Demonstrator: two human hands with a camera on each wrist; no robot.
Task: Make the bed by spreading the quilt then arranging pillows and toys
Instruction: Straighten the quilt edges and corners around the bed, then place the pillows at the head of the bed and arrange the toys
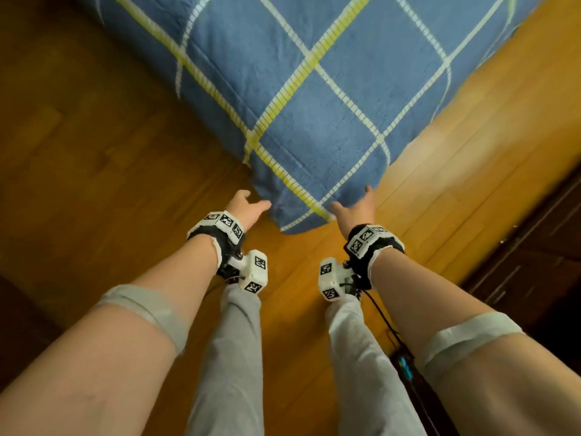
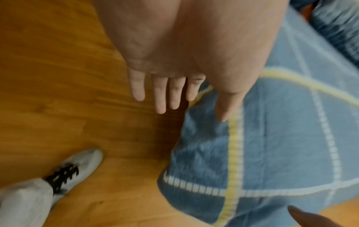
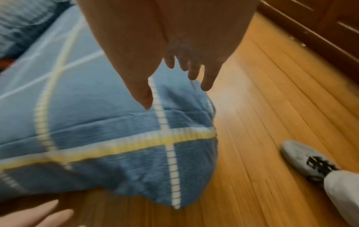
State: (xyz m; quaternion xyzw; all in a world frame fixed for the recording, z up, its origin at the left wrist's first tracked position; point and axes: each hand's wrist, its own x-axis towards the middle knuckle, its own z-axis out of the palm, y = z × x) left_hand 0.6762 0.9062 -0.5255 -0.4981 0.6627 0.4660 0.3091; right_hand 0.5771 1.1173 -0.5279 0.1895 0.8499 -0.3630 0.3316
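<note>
A blue quilt [image 1: 314,121] with white and yellow check lines lies over the bed, and its near corner hangs down toward the floor in front of me. My left hand [image 1: 248,206] is open at the left side of that corner, fingers straight, holding nothing. My right hand [image 1: 355,206] is open at the corner's right side. In the left wrist view the left hand [image 2: 184,106] spreads beside the quilt [image 2: 272,145], thumb over its edge. In the right wrist view the right hand [image 3: 174,92] hovers above the quilt [image 3: 97,115]. Whether either hand touches the fabric I cannot tell.
A wooden floor [image 1: 110,168] surrounds the bed. A dark wooden cabinet [image 1: 534,262] stands at the right. My grey shoes [image 2: 77,165] [image 3: 307,159] are close to the quilt corner. A black cable with a small device [image 1: 404,366] trails by my right leg.
</note>
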